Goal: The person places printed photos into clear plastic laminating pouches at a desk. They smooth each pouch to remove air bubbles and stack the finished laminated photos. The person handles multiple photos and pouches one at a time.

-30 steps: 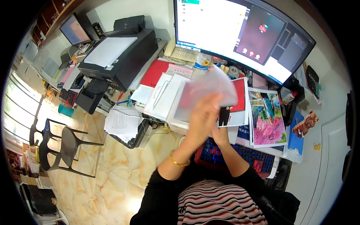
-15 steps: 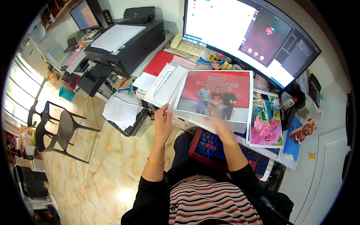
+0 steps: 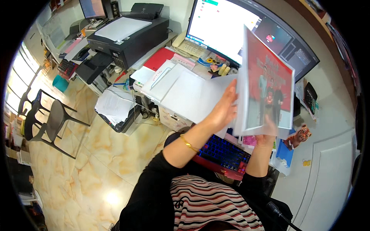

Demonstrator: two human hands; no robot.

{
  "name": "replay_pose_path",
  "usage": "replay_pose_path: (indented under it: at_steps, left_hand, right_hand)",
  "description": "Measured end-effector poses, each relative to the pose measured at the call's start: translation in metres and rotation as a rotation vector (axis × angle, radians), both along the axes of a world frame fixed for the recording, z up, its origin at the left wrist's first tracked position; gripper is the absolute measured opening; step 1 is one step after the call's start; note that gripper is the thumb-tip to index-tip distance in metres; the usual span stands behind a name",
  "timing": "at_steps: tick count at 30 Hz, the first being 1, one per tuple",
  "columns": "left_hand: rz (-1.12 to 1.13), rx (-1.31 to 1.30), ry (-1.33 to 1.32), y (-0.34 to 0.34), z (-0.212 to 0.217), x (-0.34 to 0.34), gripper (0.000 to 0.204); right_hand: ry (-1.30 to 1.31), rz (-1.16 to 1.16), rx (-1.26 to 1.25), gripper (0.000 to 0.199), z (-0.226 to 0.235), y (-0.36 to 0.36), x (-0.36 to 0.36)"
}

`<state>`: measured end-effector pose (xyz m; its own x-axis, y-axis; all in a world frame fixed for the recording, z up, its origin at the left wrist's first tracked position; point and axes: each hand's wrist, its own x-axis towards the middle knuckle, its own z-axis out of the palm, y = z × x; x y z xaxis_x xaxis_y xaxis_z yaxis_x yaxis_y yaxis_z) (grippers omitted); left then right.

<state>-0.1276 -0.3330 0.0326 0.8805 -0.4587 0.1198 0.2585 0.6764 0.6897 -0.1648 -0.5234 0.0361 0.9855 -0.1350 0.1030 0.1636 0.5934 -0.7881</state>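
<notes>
A printed photo (image 3: 266, 90) of people before a red backdrop stands raised and tilted in front of the monitor. It seems to lie in a clear plastic sleeve or film with other sheets, whose left edges show white. My right hand (image 3: 266, 134) grips its lower edge, fingers blurred in front of the picture. My left hand (image 3: 221, 111), with a gold bangle (image 3: 187, 142) at the wrist, has its fingers stretched out against the left edge. White paper (image 3: 189, 96) lies on the desk beneath my left hand. Most of a second print, with pink flowers (image 3: 249, 141), is hidden.
A lit monitor (image 3: 217, 27) rises behind the photo. The backlit keyboard (image 3: 223, 152) sits below my forearms. To the left are a black printer (image 3: 127, 42) and a desk phone (image 3: 189, 45). A tiger figurine (image 3: 297, 137) stands at the right edge.
The photo has gone from lying nearly flat over the desk to standing tilted, farther right. Both hands moved right with it, uncovering white paper. The whole view shifted slightly.
</notes>
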Motion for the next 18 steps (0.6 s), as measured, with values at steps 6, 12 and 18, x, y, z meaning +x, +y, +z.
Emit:
replay_pose_path:
  at_steps: [6,12,18]
  left_hand:
    - [-0.01,-0.342,-0.062,-0.011,-0.024,0.002,0.057]
    - [0.328,-0.375,0.335,0.081,-0.124,-0.043,0.051]
    - [0.422,-0.106,0.473,0.107,-0.139,-0.088,0.042]
  right_hand:
    - [-0.048,0.065,-0.462,0.069,0.009,-0.003,0.033]
    - [0.138,0.582,-0.571,0.073,-0.06,0.015,0.069]
    - [0.014,0.657,-0.81,0.065,-0.099,0.045,0.07]
